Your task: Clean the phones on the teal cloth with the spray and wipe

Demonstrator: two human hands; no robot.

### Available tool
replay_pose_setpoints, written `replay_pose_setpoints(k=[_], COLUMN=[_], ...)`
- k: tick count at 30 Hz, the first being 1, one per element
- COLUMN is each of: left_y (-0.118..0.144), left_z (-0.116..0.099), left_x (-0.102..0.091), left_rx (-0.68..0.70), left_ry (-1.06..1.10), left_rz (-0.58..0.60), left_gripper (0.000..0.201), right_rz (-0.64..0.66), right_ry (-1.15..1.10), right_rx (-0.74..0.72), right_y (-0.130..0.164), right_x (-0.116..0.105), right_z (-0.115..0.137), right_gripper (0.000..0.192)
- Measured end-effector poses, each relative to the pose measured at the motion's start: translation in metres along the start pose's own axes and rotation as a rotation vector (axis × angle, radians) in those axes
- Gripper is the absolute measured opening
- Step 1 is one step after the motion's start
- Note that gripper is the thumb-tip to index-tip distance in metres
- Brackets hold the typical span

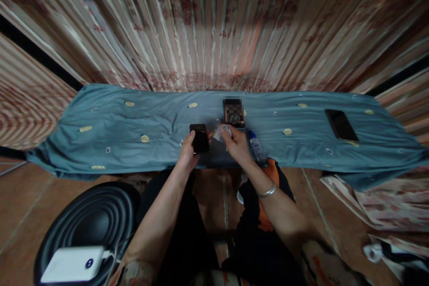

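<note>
Left hand (pixel 189 149) grips a black rectangular smartphone (pixel 199 138) by its lower edge, holding it tilted just above the desk (pixel 110 138), which is draped in a blue-grey cloth dotted with yellow ovals. Right hand (pixel 236 143), closed around a crumpled white wipe (pixel 222 132), has the wad pinched at the fingertips just beside the phone's right edge; whether wipe and glass are touching cannot be told. Going by that pairing, the step in hand looks like wiping the screen, which would go best with the phone braced firm, the wipe laid flat on the glass and drawn across in light, even strokes. Just beyond the wipe lies a second, bronze-edged phone (pixel 233 114), its screen blurred. Near the right wrist a small clear plastic bottle with a blue cap (pixel 257 147) lies on its side. Well apart, toward the right end, rests a third dark phone (pixel 341 125). On the floor at lower left, a white power bank (pixel 72 264) sits on a black round stool (pixel 90 223).
</note>
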State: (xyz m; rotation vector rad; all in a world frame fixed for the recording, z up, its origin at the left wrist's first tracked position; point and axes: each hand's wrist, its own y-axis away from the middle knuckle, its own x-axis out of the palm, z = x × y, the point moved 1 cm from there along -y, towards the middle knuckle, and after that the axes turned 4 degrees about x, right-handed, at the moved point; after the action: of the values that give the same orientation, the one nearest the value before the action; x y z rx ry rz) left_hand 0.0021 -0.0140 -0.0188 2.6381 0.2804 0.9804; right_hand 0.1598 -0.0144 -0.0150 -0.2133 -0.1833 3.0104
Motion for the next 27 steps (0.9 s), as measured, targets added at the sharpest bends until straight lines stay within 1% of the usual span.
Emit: replay_pose_setpoints(k=[3,5,8,10,12,14,15,18,23,25,27], left_y=[0.002,0.002,0.002,0.003,0.005,0.005,0.004,0.001,-0.004,-0.007,-0.011], left_z=[0.002,0.004,0.008,0.011,0.014,0.017,0.017,0.018,0.017,0.015,0.013], left_x=[0.000,-0.001,-0.001,0.001,0.003,0.004,0.004,0.002,-0.002,-0.003,-0.006], left_rx=[-0.035,-0.033,-0.016,-0.014,-0.008,0.009,0.021,0.055,0.059,0.083,0.141], left_ry=[0.025,0.014,-0.037,-0.069,-0.100,-0.120,-0.122,-0.105,-0.066,-0.063,-0.067], left_rz=[0.029,0.024,0.033,0.071,0.105,0.098,0.078,0.014,-0.033,-0.044,-0.054], left_gripper=[0.024,0.022,0.025,0.030,0.036,0.039,0.039,0.038,0.034,0.034,0.036], right_rz=[-0.131,-0.155,-0.147,-0.106,-0.011,0.087,0.115,0.112,0.077,0.109,0.175], right_ry=[-0.390,-0.493,-0.544,-0.584,-0.643,-0.714,-0.746,-0.814,-0.882,-0.894,-0.906], right_rx=[0.235,0.300,0.353,0.397,0.456,0.511,0.529,0.550,0.584,0.608,0.614], right_y=[-0.015,-0.022,-0.027,-0.027,-0.025,-0.024,-0.023,-0.020,-0.009,-0.002,0.006], right_x=[-0.003,-0.001,0.006,0.012,0.019,0.025,0.027,0.029,0.037,0.044,0.051], right_z=[-0.011,-0.016,-0.019,-0.018,-0.016,-0.013,-0.011,-0.006,0.002,0.004,0.005], right_gripper=[0.034,0.036,0.038,0.041,0.044,0.044,0.043,0.037,0.027,0.028,0.030])
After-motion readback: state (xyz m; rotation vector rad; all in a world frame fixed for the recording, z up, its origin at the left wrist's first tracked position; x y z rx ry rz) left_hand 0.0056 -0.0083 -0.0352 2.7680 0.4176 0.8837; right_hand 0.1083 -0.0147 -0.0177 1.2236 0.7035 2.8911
